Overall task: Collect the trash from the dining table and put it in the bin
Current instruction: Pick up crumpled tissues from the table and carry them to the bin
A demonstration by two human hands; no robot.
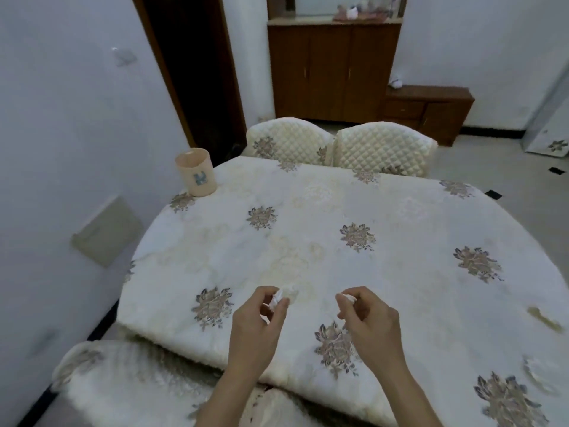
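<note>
Head view shows your dining table [308, 192], draped in a quilted floral cloth, filling most of the frame. A pair of quilted chairs [385, 146] stands at its far side. At the far left corner, the beige bin [196, 172] stands upright on the cloth. Over the near edge, your left hand [258, 322] pinches a small white paper scrap [278, 298] at its fingertips, and your right hand [369, 318] pinches another white scrap [349, 298]. Near the right edge lie a blurred white crumpled piece [537, 374] and a yellowish scrap [543, 317].
</note>
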